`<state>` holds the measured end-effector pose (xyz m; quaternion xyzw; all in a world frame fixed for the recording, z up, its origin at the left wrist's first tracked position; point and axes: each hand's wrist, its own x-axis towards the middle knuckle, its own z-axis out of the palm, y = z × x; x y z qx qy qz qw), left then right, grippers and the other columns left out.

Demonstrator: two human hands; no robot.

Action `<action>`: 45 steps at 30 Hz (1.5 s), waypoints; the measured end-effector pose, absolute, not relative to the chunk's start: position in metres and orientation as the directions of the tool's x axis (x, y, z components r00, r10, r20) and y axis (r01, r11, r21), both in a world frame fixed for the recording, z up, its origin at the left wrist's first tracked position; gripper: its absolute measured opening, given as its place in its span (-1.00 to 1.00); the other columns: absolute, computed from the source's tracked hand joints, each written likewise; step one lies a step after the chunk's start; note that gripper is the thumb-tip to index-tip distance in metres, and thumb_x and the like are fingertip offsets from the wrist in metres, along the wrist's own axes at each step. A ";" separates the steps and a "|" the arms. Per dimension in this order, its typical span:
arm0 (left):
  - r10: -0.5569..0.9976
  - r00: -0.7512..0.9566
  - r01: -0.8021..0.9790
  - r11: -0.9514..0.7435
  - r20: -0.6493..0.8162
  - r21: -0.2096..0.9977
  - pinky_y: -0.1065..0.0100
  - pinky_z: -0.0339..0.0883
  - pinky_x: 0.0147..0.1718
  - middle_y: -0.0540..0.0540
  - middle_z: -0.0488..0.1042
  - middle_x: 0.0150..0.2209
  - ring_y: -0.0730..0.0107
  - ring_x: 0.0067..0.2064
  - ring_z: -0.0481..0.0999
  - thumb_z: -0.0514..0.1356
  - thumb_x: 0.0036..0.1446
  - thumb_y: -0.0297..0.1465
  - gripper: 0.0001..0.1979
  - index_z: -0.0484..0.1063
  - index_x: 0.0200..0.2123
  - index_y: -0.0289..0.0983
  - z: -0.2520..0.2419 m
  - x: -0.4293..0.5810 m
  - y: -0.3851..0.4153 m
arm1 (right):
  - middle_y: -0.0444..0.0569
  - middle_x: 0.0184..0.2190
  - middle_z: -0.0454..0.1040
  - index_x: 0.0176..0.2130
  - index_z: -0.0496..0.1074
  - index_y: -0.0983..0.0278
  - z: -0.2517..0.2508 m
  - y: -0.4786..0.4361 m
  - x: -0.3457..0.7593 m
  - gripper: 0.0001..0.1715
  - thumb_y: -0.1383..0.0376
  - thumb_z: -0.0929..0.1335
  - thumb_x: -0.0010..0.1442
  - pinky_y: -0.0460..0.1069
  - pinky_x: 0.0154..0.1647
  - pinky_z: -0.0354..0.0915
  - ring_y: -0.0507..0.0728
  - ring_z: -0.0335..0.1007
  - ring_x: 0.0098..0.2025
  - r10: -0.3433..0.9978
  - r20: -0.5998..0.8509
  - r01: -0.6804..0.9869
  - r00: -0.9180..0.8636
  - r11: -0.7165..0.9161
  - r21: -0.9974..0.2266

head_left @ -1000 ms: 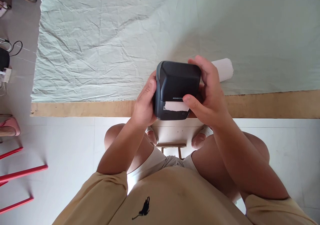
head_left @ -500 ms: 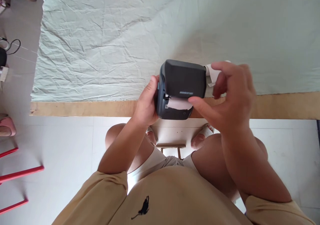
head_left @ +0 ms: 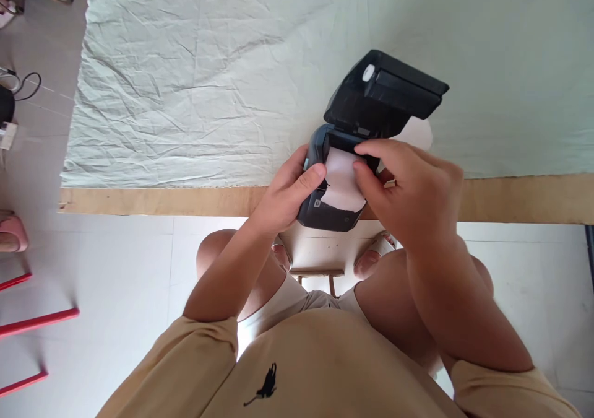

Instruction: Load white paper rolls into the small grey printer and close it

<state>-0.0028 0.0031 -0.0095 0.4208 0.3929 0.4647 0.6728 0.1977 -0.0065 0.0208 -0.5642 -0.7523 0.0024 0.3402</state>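
Observation:
A small dark label printer (head_left: 331,218) sits at the table's front edge with its black lid (head_left: 371,102) swung up and back. My left hand (head_left: 288,195) grips the printer's left side, thumb over the rim of the open bay. A white paper roll (head_left: 343,176) lies in the bay, its torn end hanging over the printer's front. At the bay's right side my right hand (head_left: 411,186) has thumb and forefinger closed together on the roll's edge; its other fingers are partly hidden. Behind that hand lies a piece of white paper (head_left: 417,134) on the cloth.
A pale green wrinkled cloth (head_left: 199,83) covers the table, whose bare wooden edge (head_left: 162,201) faces me. Red metal legs (head_left: 39,324), a pink shoe (head_left: 13,232) and a black cable (head_left: 30,83) are on the floor at left.
The printer's lid was shut and is now open, exposing the paper roll. My right hand has moved left from the lid's front edge to the roll. My left hand still holds the printer.

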 end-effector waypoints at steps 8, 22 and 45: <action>0.939 0.309 -0.211 0.220 -0.149 0.952 0.24 0.52 -0.13 -0.10 0.72 -0.10 0.15 -0.06 0.70 0.44 0.36 0.20 -0.44 0.68 0.00 -0.18 -0.009 -0.009 0.002 | -0.15 -0.45 0.56 -0.06 0.59 0.08 0.038 -0.004 0.209 -0.83 0.20 0.46 0.34 0.00 -0.49 -0.03 0.10 0.29 -0.51 0.932 0.190 0.833 -0.310 0.362 -0.418; 0.964 0.130 -0.323 0.261 -0.231 0.910 0.20 0.70 -0.13 -0.11 0.78 -0.06 -0.01 0.13 0.82 0.49 0.29 0.22 -0.42 0.64 -0.03 -0.16 -0.003 0.003 0.001 | -0.03 -0.32 0.50 -0.12 0.64 0.00 -0.012 0.032 0.294 -0.90 0.16 0.45 0.41 0.15 -0.54 0.38 0.21 0.50 -0.42 0.858 0.370 0.293 0.355 0.273 -0.916; 0.973 0.121 -0.346 0.226 -0.196 0.911 0.16 0.76 -0.08 -0.10 0.80 -0.08 -0.07 0.25 0.81 0.51 0.29 0.18 -0.47 0.65 -0.04 -0.14 -0.007 0.004 0.002 | 0.23 0.41 0.66 0.38 0.60 0.24 -0.012 0.028 0.252 -0.18 0.59 0.25 0.27 0.42 0.47 0.52 0.46 0.65 0.42 0.891 0.402 0.852 -0.209 0.368 -0.373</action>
